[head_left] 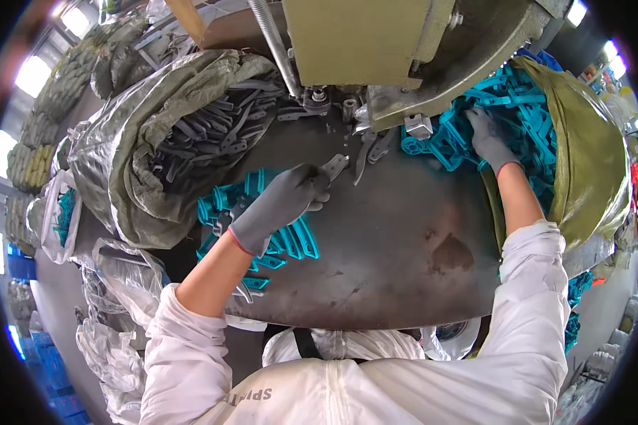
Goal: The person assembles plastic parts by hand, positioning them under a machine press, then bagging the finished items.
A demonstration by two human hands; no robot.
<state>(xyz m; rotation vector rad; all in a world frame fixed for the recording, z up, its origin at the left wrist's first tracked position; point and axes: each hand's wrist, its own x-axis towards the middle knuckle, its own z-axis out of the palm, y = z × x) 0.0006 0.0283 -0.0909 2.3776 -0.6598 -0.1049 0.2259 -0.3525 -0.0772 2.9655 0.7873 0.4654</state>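
My left hand (283,202), in a grey glove, is closed on a flat grey lever-shaped piece (336,166) that points toward the machine. Below that hand, several teal plastic frames (301,237) lie in a row on the dark metal table (383,248). At the right, my gloved right hand (490,140) reaches in among a heap of teal plastic frames (539,120) at the mouth of an olive sack. Its fingertips are partly lost among them, so I cannot tell whether it grips one. Loose grey levers (365,156) lie near the machine's base.
A machine with a beige cover (354,42) and a curved metal frame (468,64) overhangs the table's far side. On the left, a grey-green sack (120,156) gapes open, full of grey levers (220,124). The olive sack (588,142) bounds the right side. Clear plastic bags (110,340) hang at the left.
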